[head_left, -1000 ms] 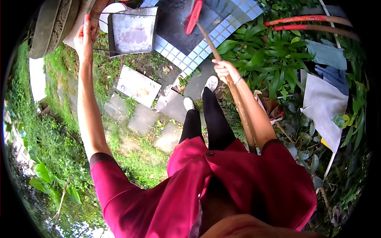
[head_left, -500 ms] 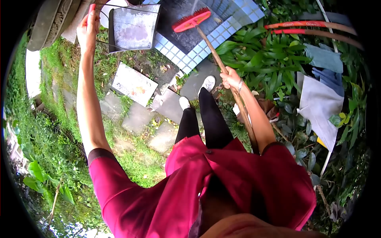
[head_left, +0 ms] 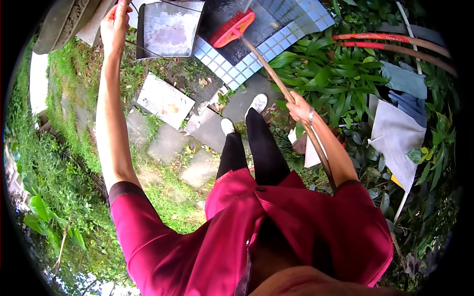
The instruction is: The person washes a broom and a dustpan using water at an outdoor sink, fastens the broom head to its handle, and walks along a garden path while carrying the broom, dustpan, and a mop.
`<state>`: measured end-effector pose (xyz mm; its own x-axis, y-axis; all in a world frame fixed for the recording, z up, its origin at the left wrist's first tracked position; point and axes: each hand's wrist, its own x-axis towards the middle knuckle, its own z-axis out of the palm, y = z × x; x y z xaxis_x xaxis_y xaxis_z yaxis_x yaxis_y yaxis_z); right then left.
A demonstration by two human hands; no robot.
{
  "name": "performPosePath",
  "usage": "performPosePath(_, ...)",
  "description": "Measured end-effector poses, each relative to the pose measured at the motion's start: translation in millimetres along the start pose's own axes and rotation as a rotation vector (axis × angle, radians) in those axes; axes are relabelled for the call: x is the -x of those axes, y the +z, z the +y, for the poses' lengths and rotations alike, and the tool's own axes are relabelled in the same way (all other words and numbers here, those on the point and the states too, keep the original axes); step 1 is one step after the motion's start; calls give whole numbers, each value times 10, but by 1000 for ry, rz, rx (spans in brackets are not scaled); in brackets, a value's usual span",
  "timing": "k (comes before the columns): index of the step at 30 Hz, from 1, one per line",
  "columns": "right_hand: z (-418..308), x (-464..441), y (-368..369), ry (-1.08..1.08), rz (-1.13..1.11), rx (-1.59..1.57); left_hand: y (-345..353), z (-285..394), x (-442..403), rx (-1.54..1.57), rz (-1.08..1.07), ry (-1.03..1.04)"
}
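Note:
My left hand (head_left: 116, 24) is up at the top left, its fingers wrapped round the grip of a dustpan; thin wire rods link that grip to the grey metal pan (head_left: 170, 33). The pan lies tilted beside a blue-tiled basin (head_left: 237, 74), and pale dust marks its inside. In my right hand (head_left: 299, 106) is the wooden stick of a broom (head_left: 269, 69), held partway along. The broom's red head with dark red bristles (head_left: 236, 29) rests over the basin's dark floor, to the right of the pan.
Stone slabs (head_left: 205, 129) and a white square tile (head_left: 166, 101) lie in the grass near my white shoes (head_left: 257, 102). Leafy plants (head_left: 321, 74) crowd the right, with orange-red poles (head_left: 380, 37) and hung cloths (head_left: 397, 138). A carved stone pot (head_left: 64, 24) stands at the upper left.
My left hand and the dustpan have shifted slightly up and right. My right hand has moved right and down, drawing the broom head slightly left and towards the pan.

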<state>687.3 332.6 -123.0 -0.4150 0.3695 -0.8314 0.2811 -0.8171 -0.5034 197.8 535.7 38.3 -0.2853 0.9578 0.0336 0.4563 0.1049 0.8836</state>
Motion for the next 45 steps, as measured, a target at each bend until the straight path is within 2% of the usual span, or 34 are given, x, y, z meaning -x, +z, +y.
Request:
performPosePath(2, -11, 214, -15, 8, -30, -25, 10, -31, -34, 7, 5, -13)
performPosePath(4, -159, 540, 64, 57, -62, -247, 13, -39, -36, 12, 13, -25)
performPosePath(8, 245, 702, 35, 30, -294, -726, 50, 34, -45, -66, 15, -1)
performPosePath(10, 332, 575, 70, -36, -15, -264, 13, 12, -38, -100, 6, 51)
performPosePath(12, 319, 371, -65, -19, 75, -164, 27, 59, -9, -66, -14, 40)
performPosePath(14, 267, 260, -78, 23, 89, -219, 58, 161, 14, -112, -27, -5)
performPosePath(17, 489, 113, -173, 54, -102, -602, 102, 156, -16, -97, -28, -9)
performPosePath(18, 542, 64, -160, 54, -101, -603, 117, 165, -9, -89, -37, -14)
performPosePath(20, 635, -61, -117, 46, -203, -891, 139, 177, 8, -91, -39, 2)
performPosePath(21, 609, -53, -57, 32, -201, -931, 142, 171, 13, -83, -44, -10)
performPosePath(25, 595, 18, -19, 8, -203, -904, 98, 191, 33, -98, -33, -7)
performPosePath(28, 469, 179, -57, -12, -127, -753, 106, 232, 60, -147, -10, 16)
performPosePath(30, 428, 286, -19, -76, -58, -541, 100, 253, 79, -190, -3, -7)
performPosePath(31, 411, 342, 29, -43, 13, -451, 94, 215, 72, -184, -3, 16)
performPosePath(32, 444, 397, 46, -48, 4, -449, 72, 177, 63, -193, -10, 6)
performPosePath(36, 560, 688, 81, -163, 147, -118, 88, 173, 99, -165, -44, 12)
performPosePath(38, 490, 978, 87, -142, 202, -29, 107, 226, 105, -55, -97, -120)
performPosePath(40, 411, 1332, 101, -131, 203, -73, 175, 341, 87, 106, -119, -242)
performPosePath(45, 402, 2129, 133, -62, 220, -182, 544, 842, -61, 435, 48, -279)
